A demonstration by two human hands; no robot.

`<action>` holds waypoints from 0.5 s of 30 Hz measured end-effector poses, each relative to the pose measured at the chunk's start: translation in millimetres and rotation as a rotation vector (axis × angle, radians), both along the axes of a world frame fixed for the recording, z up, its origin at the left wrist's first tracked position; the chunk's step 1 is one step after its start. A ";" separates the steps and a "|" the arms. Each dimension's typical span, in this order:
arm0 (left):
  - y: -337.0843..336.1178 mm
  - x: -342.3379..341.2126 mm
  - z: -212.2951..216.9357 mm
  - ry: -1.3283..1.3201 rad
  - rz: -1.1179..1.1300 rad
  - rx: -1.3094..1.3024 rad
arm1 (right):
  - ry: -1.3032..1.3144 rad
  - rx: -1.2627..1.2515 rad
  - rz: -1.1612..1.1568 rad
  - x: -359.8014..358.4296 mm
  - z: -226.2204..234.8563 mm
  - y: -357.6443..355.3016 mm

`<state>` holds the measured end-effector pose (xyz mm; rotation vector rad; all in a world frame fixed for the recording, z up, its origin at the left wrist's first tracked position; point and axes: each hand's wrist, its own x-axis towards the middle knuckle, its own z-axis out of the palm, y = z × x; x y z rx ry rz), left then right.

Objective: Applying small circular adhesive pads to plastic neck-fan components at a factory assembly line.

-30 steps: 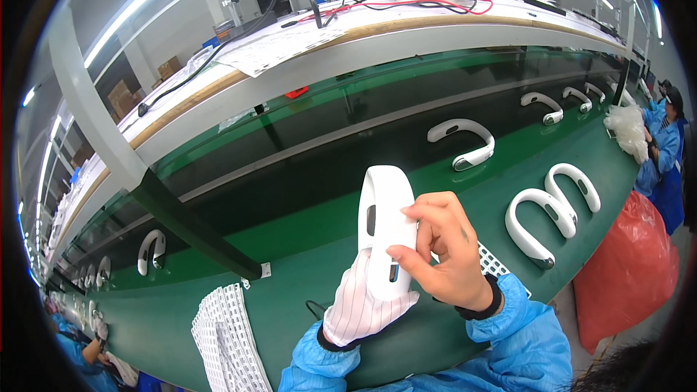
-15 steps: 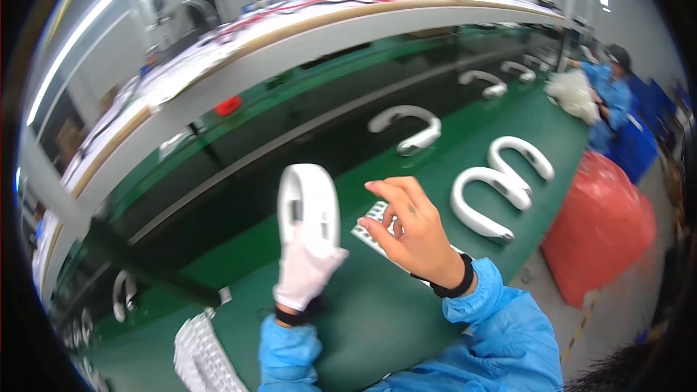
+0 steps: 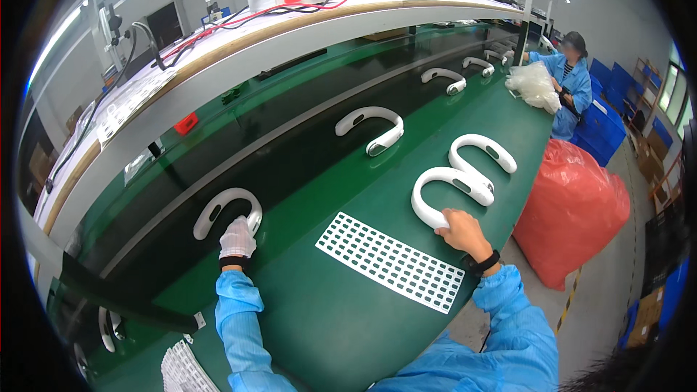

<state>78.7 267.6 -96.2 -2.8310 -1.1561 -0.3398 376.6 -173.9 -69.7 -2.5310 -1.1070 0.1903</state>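
Note:
At the far-left part of the green work surface, my left hand (image 3: 238, 239), in a white glove, is closed on one end of a white U-shaped neckband device (image 3: 231, 194) with a dark oval slot. My bare right hand (image 3: 466, 234) pinches the near end of another white neckband (image 3: 423, 192), which lies on the table. A third neckband (image 3: 465, 147) lies just behind that one, touching or overlapping it. Between my hands lies a white sheet (image 3: 392, 261) with rows of small dark oval labels.
Several more neckbands (image 3: 377, 120) sit in a line along the dark conveyor belt (image 3: 290, 138). Above it runs a shelf (image 3: 305, 22) with a bench power unit and cables. A red bag (image 3: 573, 210) stands at right. Beyond it a co-worker in blue (image 3: 570, 72) handles clear plastic bags (image 3: 534, 86).
My left hand has moved left and lowered the neckband it held up to the belt side. My right hand, empty before, has moved right and taken hold of another neckband. The view has shifted.

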 end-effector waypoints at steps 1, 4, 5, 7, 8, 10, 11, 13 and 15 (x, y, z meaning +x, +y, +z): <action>-10.9 3.4 0.5 0.043 0.106 0.031 | -0.059 0.098 0.007 -7.5 4.0 0.4; -71.1 31.4 40.9 -0.190 -0.043 0.055 | 0.029 0.455 0.211 -18.8 8.6 -8.2; -55.6 28.0 15.8 -0.451 -0.198 0.081 | -0.012 0.481 0.309 -32.3 22.6 -0.9; -121.2 57.8 67.7 -0.846 -0.403 -1.169 | 0.010 0.481 0.469 -47.4 50.7 2.6; -130.5 64.0 75.9 -0.941 -0.638 -1.657 | 0.023 0.483 0.484 -54.7 59.4 13.2; -170.1 68.3 102.4 -1.075 -0.677 -2.166 | -0.132 0.544 0.830 -66.7 63.1 36.9; -186.2 61.8 121.4 -1.187 -0.649 -2.204 | -0.176 0.512 0.894 -72.3 68.1 45.8; -169.5 40.1 110.3 -1.214 -0.948 -2.286 | -0.201 0.567 0.871 -78.9 62.8 68.2; -195.9 22.5 125.0 -1.266 -0.748 -1.890 | -0.120 0.662 0.679 -72.6 35.9 83.5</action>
